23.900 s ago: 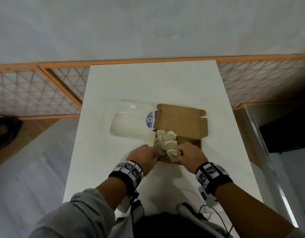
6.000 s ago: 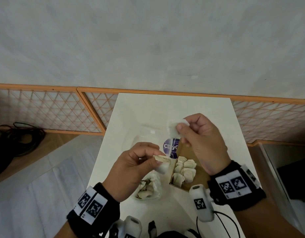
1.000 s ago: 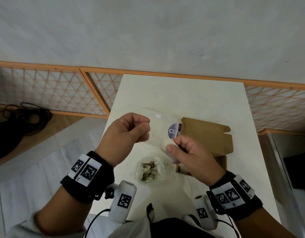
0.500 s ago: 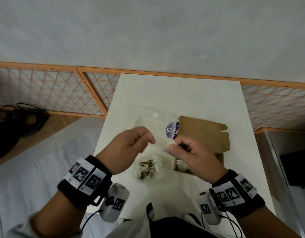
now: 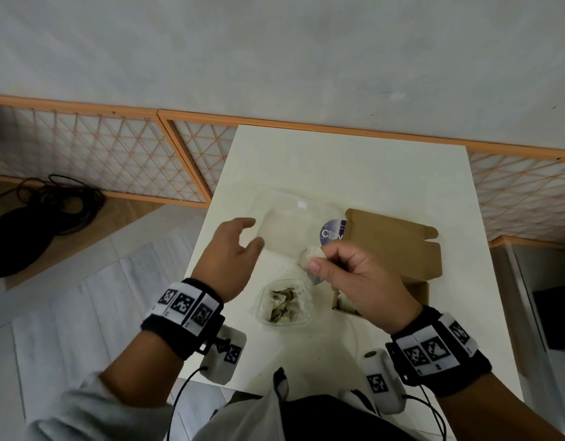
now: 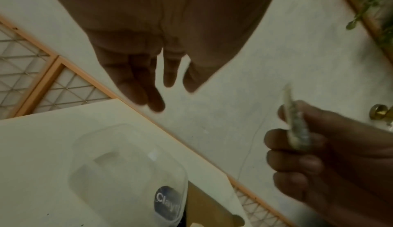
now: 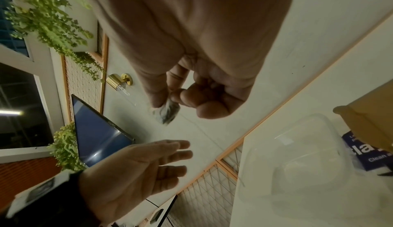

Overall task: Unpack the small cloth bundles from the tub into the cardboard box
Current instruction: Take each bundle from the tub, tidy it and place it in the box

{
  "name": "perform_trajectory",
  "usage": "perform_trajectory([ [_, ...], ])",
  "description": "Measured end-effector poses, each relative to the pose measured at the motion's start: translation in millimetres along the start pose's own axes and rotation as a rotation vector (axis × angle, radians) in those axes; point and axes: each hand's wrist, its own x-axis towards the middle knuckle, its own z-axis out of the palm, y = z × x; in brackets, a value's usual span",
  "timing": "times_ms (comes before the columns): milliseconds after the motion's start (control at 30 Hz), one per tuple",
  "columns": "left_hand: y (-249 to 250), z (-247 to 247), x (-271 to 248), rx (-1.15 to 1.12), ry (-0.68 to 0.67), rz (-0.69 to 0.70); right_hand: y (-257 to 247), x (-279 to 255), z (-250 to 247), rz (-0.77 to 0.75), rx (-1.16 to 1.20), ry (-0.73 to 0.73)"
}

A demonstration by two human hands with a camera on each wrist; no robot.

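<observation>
Right hand (image 5: 357,281): I see one cloth bundle (image 5: 310,256) pinched in curled fingers, above the worktop (image 5: 354,160).
Left hand (image 5: 233,256): fingers loose, empty.
Tub (image 5: 286,302): one, several bundles inside.
Cardboard box (image 5: 399,249): one, open.

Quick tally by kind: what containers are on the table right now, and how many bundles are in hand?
Clear tubs: 2, the small tub with loose contents and the large tub
Cardboard box: 1
Bundle in hand: 1, pinched by the right hand; the left hand holds nothing
Total: 4
</observation>
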Motion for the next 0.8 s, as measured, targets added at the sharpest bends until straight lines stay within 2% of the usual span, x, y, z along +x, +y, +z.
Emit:
perform_trajectory([
  [67, 0.7, -2.8, -12.8, -0.138, 0.113, 0.040, 0.6, 4.4, 3.7, 0.012, -0.019, -0.009],
  [100, 3.9, -4.3, -20.5, -0.233, 0.124, 0.065, 0.3, 6.5, 5.8, 0.015, -0.023, -0.012],
  [167, 13.1, -7.0, -34.4, -0.399, 0.056, 0.132, -3.1, 10.9, 10.4, 0.018, -0.014, -0.016],
  [233, 20.8, -6.2, -41.3, -0.432, -0.005, 0.217, -7.1, 15.7, 15.9, 0.017, -0.008, -0.025],
  [300, 25.4, -1.1, -40.0, -0.441, 0.016, 0.276, -8.9, 21.0, 20.1, 0.006, -0.017, -0.024],
  [433, 16.9, 5.6, -31.2, -0.519, 0.053, 0.277, 1.5, 28.0, 26.1, 0.029, -0.045, 0.002],
  [533, 10.0, 2.1, -30.9, -0.513, 0.031, 0.207, 19.7, 31.8, 30.9, 0.126, -0.042, -0.001],
  [600, 6.2, -1.1, -31.6, -0.533, 0.009, 0.176, 45.3, 34.1, 34.7, 0.180, -0.245, -0.056],
  [800, -13.4, -2.5, -31.8, -0.519, -0.008, 0.125, 124.2, 43.0, 57.6, 0.241, -0.954, -0.389],
])
